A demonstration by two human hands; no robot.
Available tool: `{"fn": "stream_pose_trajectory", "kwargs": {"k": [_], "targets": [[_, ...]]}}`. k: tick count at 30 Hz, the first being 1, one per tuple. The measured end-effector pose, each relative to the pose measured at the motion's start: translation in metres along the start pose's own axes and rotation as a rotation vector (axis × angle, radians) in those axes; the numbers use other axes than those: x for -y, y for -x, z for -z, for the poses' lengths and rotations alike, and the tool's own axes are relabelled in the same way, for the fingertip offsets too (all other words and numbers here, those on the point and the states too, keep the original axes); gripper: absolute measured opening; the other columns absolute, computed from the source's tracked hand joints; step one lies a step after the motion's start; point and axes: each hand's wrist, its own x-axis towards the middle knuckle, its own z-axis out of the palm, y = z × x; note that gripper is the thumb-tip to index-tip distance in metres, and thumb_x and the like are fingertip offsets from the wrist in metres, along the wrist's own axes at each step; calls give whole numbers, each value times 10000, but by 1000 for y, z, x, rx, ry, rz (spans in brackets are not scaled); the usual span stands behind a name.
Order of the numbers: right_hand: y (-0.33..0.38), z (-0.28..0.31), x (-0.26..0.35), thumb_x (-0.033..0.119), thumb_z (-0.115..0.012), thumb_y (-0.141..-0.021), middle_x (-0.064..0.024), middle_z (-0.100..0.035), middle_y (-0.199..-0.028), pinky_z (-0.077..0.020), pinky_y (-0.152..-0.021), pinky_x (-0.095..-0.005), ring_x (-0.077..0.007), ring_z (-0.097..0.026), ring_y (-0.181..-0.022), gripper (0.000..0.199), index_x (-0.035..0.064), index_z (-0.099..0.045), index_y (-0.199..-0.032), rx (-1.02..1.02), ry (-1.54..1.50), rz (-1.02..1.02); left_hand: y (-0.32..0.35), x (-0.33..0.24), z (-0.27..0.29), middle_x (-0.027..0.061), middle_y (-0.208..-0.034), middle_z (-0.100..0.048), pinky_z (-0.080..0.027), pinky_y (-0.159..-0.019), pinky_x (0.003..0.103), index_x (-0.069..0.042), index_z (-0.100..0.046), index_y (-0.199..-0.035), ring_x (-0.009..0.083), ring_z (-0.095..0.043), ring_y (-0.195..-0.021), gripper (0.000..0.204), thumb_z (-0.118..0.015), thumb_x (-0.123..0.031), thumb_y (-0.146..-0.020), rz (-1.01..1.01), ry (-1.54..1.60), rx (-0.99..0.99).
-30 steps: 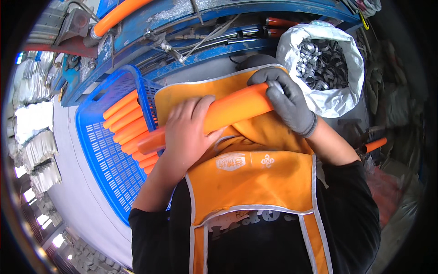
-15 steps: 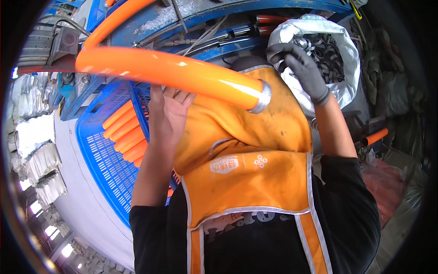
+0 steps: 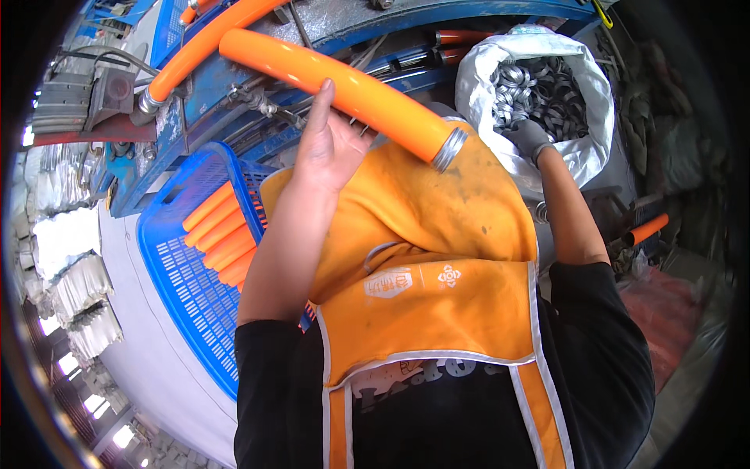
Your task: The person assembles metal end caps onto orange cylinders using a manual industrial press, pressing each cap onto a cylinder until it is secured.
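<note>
A gloved right hand (image 3: pixel 530 141) reached inside a white sack (image 3: pixel 476 86) of metal rings (image 3: pixel 539 86) as I watched over my remote head feed. Half a second earlier I had it hovering at the sack's rim, and a half second before that it was at one end of the orange tube (image 3: pixel 336 82). I judged that the left hand (image 3: pixel 332 148) alone bore the tube, leaving the right free among the rings.

The tube slanted above the lap of the orange apron (image 3: pixel 430 309), its silvery banded end (image 3: pixel 451 150) toward the wearer and its far end up by the blue bench (image 3: pixel 516 17); that far end had swung rightward since the last frame. The left thumb lay across the tube's near face, the fingers curled loosely beneath, the hand roughly half open around it.

I could not see how the tucked fingers met the underside. The right fingertips were lost among dark rings, and I could not tell how far they were spread or whether they had hold of one. The left forearm hid part of the blue basket (image 3: pixel 199 313) and of the orange tubes (image 3: pixel 223 238) lying inside.
</note>
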Motion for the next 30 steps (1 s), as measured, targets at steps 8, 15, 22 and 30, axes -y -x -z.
{"fn": "stream_pose_trajectory", "kwargs": {"k": [8,15,22,30], "targets": [[37,23,-23,270,-588,-973,-37,-668,-1091,-486,-874,-364,-171,-625,-974,338,44,-625,-1221,-21,-1380,259,57,-37,-9,103,-1250,-578,-408,-1079,472,-68,-517,-1313,282,-558,-1191,572,-737,-298,-837,-410,-240,162],[106,69,46,314,-495,-1008,-97,-587,-1333,-411,-1092,-478,-237,-520,-1283,415,54,-548,-1326,310,-2042,728,133,-111,-13,136,-1170,-610,-522,-906,445,-31,-483,-1324,310,-637,-1069,610,-733,-118,-775,-495,-1301,-129],[184,87,130,331,-676,-932,-94,-576,-1274,-472,-972,-329,-184,-572,-1143,523,37,-483,-1319,337,-1721,822,141,-45,-1,216,-1111,-648,-513,-863,420,-43,-565,-1247,392,-622,-1033,576,-737,-143,-706,-124,-1875,81],[191,97,123,306,-532,-963,-104,-574,-1200,-424,-988,-324,-186,-554,-1113,461,7,-502,-1314,-10,-872,1110,142,-28,12,185,-1079,-659,-506,-860,394,-35,-574,-1216,353,-641,-1014,504,-734,-148,-752,-131,-1858,184]]}}
